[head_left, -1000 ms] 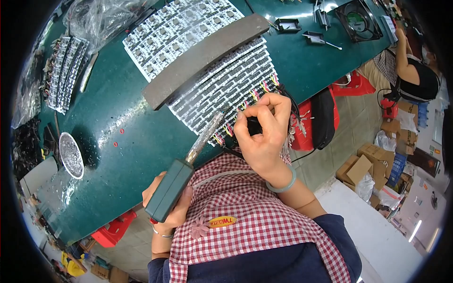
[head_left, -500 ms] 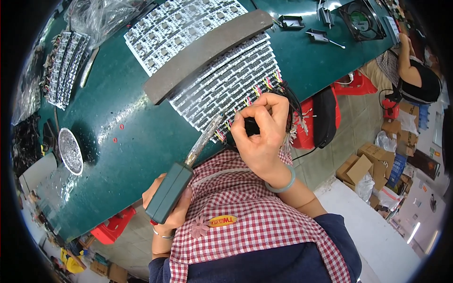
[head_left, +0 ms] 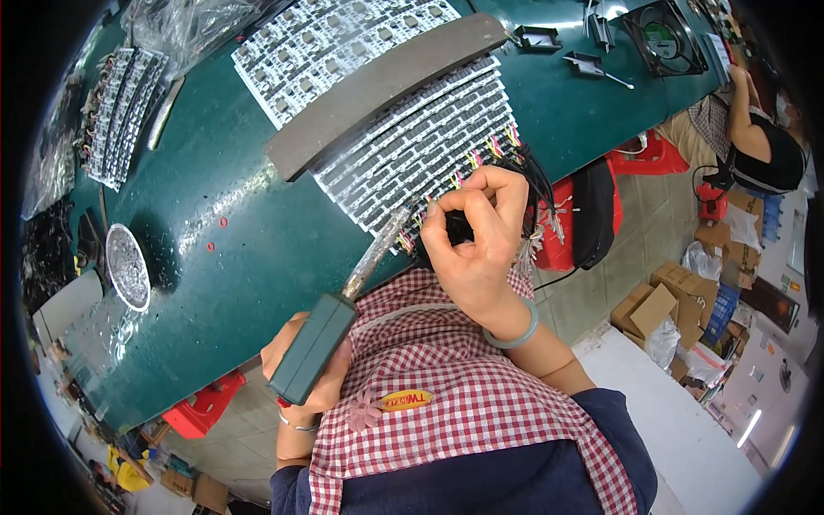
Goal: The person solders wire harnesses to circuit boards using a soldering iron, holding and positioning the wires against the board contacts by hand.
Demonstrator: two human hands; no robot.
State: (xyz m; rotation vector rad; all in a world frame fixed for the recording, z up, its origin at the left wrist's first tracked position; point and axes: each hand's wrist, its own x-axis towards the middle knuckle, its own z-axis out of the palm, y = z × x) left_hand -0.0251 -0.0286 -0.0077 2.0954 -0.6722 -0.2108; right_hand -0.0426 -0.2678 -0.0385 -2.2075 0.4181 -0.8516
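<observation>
My left hand [head_left: 329,382] is wrapped round the green handle of a soldering iron [head_left: 312,348]. Its long metal barrel slants up to the near edge of a stack of overlapping white circuit board strips [head_left: 429,129]. Beside the iron's tip, my right hand [head_left: 482,230] pinches a thin wire between thumb and forefinger; the pinched end is mostly hidden. Short coloured wires [head_left: 475,160] stick out along the strips' right edge, joining black cables [head_left: 536,184] partly behind my right hand. A curved dark bar [head_left: 386,90] lies across the strips.
On the green table [head_left: 249,283] stand a small round metal-looking bowl [head_left: 128,268], more board strips [head_left: 124,120] and a clear plastic bag [head_left: 184,34]. A black fan [head_left: 663,39] and small black housings [head_left: 538,39] lie at the far right. Another person [head_left: 760,142] sits beyond.
The table and boards have shifted very slightly right in view. Both hands keep nearly the same pose, the iron's tip still beside the right fingertips.
</observation>
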